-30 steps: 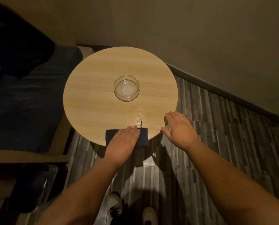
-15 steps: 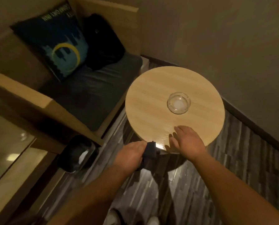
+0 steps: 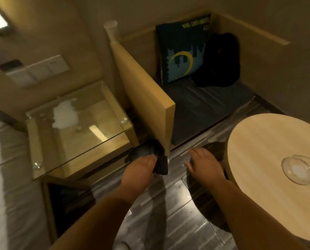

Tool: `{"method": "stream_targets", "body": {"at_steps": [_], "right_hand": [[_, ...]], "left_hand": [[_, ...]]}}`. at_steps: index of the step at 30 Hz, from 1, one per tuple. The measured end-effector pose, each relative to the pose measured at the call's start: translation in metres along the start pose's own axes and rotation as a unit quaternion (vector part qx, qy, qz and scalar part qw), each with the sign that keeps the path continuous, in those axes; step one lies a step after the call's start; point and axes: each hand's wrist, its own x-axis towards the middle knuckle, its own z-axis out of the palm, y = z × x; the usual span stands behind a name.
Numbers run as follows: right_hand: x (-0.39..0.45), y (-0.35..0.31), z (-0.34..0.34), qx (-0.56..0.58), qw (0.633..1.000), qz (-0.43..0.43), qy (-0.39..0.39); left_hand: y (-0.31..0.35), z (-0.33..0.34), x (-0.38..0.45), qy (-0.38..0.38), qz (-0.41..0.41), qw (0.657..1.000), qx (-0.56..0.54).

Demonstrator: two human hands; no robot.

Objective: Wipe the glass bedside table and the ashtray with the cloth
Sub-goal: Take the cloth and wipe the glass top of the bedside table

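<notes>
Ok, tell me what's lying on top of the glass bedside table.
A white smear or patch sits on the glass bedside table toward its back, though it may be a reflection. Nothing else shows on it; the frame is blurred.

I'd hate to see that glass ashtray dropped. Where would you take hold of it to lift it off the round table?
Probably by its thick rim, thumb on one side and fingers opposite, coming straight down from above. The ashtray sits upright and low on the round table with nothing beside it, and the free right hand is nearer than the left hand, which holds the cloth.
</notes>
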Motion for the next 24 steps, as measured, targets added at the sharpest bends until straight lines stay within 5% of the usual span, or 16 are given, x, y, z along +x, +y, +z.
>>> {"method": "stream_targets", "body": {"at_steps": [12, 24], "right_hand": [[0.115, -0.201, 0.007, -0.017, 0.99, -0.137, -0.036], [0.247, -0.342, 0.033, -0.044, 0.972, -0.228, -0.032]], "left_hand": [[-0.206, -0.033, -0.062, 0.023, -0.125, 0.991, -0.033], [-0.348, -0.069, -0.038, 0.076, -0.183, 0.979, -0.056]]}}
